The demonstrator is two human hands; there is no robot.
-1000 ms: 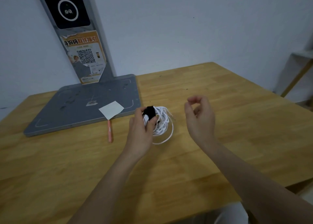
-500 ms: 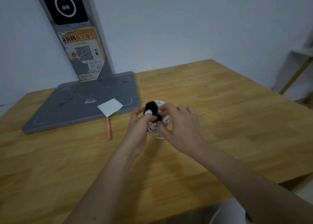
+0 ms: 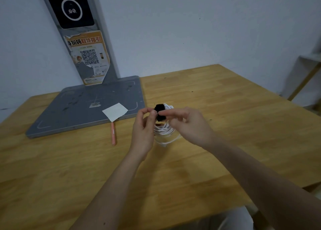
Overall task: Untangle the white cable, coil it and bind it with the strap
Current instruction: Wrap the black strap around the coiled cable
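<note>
Both the left hand [image 3: 143, 130] and right hand [image 3: 188, 123] pinch the strap [image 3: 160, 112] round the light, springy cable [image 3: 164, 129]; hold there, lest coils slip.

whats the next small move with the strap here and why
Probably press the strap's loose end flat to close it. The black strap already wraps the coiled white cable, and both the left hand and right hand pinch it, so only fastening seems left.

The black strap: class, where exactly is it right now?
In the head view the black strap sits mid-table, wrapped round the white cable coil, pinched between the left hand and right hand.
</note>
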